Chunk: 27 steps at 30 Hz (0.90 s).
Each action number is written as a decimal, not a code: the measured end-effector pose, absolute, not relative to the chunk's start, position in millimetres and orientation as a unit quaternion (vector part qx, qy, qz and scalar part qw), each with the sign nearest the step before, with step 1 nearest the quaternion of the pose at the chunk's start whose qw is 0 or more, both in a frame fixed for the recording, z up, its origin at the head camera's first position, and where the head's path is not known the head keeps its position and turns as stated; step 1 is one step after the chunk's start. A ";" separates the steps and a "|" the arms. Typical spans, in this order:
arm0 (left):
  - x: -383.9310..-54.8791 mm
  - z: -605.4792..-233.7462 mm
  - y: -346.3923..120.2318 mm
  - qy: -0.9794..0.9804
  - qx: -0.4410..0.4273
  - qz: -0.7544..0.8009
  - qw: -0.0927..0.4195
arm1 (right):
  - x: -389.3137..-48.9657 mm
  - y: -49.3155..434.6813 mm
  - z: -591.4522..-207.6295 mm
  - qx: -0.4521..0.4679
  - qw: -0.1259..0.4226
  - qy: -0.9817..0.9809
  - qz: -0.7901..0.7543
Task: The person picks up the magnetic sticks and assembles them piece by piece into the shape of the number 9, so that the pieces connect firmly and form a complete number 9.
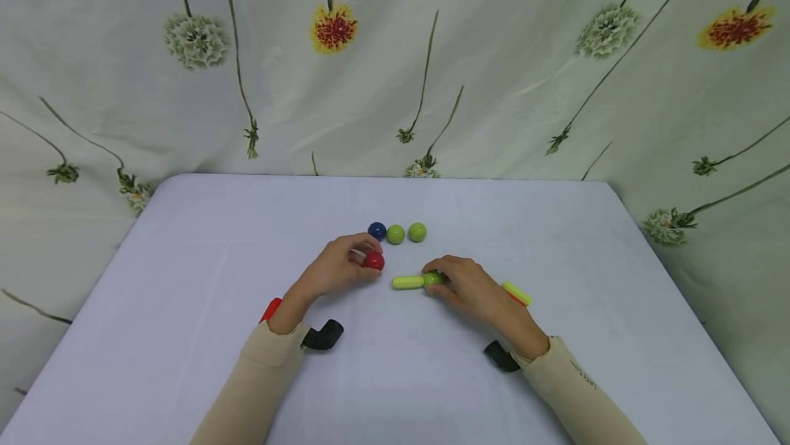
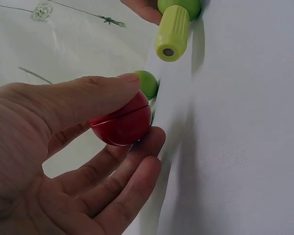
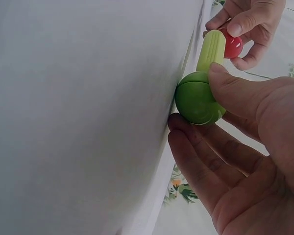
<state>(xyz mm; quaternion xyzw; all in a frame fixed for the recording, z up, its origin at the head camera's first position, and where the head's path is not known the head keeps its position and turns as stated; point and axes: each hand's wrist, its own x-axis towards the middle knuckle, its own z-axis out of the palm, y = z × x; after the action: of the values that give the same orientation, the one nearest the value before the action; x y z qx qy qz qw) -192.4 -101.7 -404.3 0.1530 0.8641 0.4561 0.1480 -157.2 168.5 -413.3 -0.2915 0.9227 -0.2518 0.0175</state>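
Observation:
My left hand [image 1: 338,265] pinches a red ball [image 1: 374,261] between thumb and fingers; a groove runs round the ball in the left wrist view. With my right hand [image 1: 472,287] I grip a green ball [image 3: 200,100] just above or on the table. A yellow-green ridged rod [image 1: 407,282] joins that ball and points toward the red ball, apart from it in the head view. The rod's free end [image 2: 168,51] has a small grey disc. Beyond my hands, a blue ball [image 1: 377,231] and two green balls [image 1: 396,234] [image 1: 417,232] sit in a row.
A red piece [image 1: 270,310] shows beside my left wrist, partly hidden. Yellow and red pieces [image 1: 517,293] lie behind my right wrist. Black wrist cameras [image 1: 324,335] sit at both cuffs. A white cloth covers the table [image 1: 395,376]; a flowered curtain [image 1: 494,75] hangs behind it.

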 end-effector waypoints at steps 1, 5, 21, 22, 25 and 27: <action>-192.3 -404.7 -101.3 0.865 0.155 0.453 0.151 | -157.2 168.5 -413.5 -0.291 0.018 0.923 -0.252; -192.2 -406.7 -100.4 0.865 0.165 0.447 0.157 | -157.1 168.2 -413.7 -0.289 0.020 0.924 -0.251; -192.8 -413.7 -96.3 0.858 0.210 0.437 0.172 | -158.2 167.7 -415.2 -0.294 0.013 0.922 -0.253; -192.6 -413.7 -95.9 0.857 0.209 0.438 0.174 | -158.3 167.7 -415.2 -0.293 0.014 0.922 -0.254; -192.5 -414.0 -95.7 0.852 0.217 0.442 0.178 | -158.2 167.8 -415.1 -0.292 0.014 0.921 -0.257; -192.0 -414.0 -95.4 0.850 0.221 0.444 0.180 | -158.0 167.7 -414.8 -0.292 0.014 0.921 -0.259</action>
<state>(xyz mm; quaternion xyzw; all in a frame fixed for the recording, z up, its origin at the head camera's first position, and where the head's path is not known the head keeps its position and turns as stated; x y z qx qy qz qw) -192.0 -95.4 -414.0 0.2211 0.8497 0.4438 0.1797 -158.0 167.7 -414.8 -0.2915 0.9207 -0.2591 0.0143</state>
